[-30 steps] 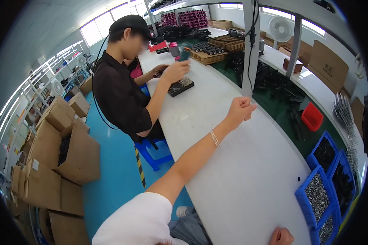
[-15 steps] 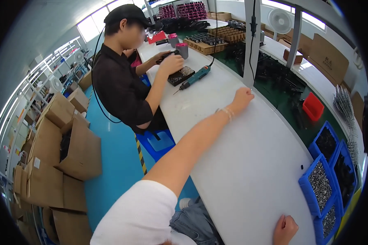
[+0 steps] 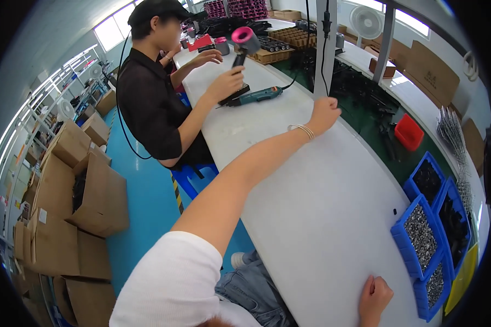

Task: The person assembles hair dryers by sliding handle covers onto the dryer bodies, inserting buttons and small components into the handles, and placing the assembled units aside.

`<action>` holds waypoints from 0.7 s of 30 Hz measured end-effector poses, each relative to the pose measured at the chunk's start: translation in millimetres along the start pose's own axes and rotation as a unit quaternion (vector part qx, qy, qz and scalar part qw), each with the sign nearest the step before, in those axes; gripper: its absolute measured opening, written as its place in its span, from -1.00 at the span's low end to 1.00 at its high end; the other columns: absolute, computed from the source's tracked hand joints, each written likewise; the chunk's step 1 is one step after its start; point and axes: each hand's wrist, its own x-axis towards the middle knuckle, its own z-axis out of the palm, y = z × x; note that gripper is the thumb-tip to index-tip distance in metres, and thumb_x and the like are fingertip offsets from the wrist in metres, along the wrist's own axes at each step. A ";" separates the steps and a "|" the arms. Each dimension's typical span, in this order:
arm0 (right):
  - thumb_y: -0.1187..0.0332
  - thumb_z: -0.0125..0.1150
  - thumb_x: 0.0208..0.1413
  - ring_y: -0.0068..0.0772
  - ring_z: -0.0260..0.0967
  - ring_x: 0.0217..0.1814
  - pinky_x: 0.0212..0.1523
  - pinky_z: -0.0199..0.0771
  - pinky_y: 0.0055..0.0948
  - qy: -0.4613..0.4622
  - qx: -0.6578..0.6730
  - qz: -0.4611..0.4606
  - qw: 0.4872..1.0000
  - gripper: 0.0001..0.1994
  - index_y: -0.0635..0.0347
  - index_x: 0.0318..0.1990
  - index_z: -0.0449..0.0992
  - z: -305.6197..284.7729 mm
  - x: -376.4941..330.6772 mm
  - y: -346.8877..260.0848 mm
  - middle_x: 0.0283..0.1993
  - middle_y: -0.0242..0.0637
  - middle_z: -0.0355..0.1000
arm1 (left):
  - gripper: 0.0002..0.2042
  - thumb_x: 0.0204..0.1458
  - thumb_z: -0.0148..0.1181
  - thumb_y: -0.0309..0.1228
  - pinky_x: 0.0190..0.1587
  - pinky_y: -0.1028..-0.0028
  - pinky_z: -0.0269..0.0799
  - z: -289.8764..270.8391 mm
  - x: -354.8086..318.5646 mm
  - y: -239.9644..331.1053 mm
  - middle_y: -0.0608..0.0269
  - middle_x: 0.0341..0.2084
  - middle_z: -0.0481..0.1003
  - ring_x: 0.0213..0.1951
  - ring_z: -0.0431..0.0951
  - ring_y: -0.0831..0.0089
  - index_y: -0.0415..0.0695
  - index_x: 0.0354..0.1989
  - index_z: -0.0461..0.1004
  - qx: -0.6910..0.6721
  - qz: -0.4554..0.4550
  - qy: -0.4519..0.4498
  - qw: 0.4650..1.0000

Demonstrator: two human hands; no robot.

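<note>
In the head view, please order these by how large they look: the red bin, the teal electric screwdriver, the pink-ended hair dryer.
1. Teal electric screwdriver, longest.
2. Pink-ended hair dryer.
3. Red bin.
The last two look nearly alike, and the fisheye bend makes their order unsure.

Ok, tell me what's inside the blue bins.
The blue bins hold heaps of small grey and dark parts, too small to identify. What lies beneath the top layer is covered.

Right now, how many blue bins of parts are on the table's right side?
4. One with grey parts sits nearest the table middle, one below it near the right hand, and two with dark parts behind. Others may be hidden past the edge.
</note>
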 end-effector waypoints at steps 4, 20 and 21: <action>0.53 0.17 -0.01 -0.10 0.10 -0.74 -0.69 0.02 -0.20 0.010 0.009 -0.039 0.999 -0.65 0.18 -0.70 0.13 -2.9 8.9 -18.1 -0.74 -0.20 0.13 | -0.73 -0.27 0.12 -0.52 -0.57 0.27 0.08 -2.7 -24.0 -29.4 -0.02 -0.78 0.06 -0.64 0.02 0.26 -0.25 -0.74 0.10 0.024 -0.050 0.017 0.998; 0.50 0.17 0.03 -0.13 0.06 -0.72 -0.66 0.03 -0.23 0.014 0.042 -0.021 0.999 -0.66 0.23 -0.66 0.13 -8.9 8.8 -17.7 -0.72 -0.18 0.13 | -0.78 -0.08 0.21 -0.44 -0.32 0.35 0.35 -104.4 -129.9 88.1 0.11 -0.36 0.35 -0.38 0.40 0.25 -0.16 -0.26 0.35 0.151 0.071 -0.177 0.970; 0.50 0.17 0.03 -0.14 0.06 -0.73 -0.66 0.03 -0.24 0.016 0.035 -0.023 0.999 -0.66 0.23 -0.66 0.13 -9.2 7.4 -17.6 -0.73 -0.18 0.13 | -0.73 -0.09 0.20 -0.43 -0.24 0.29 0.37 -112.7 -119.0 73.2 0.07 -0.26 0.33 -0.28 0.41 0.19 -0.17 -0.20 0.36 0.241 0.145 -0.087 0.956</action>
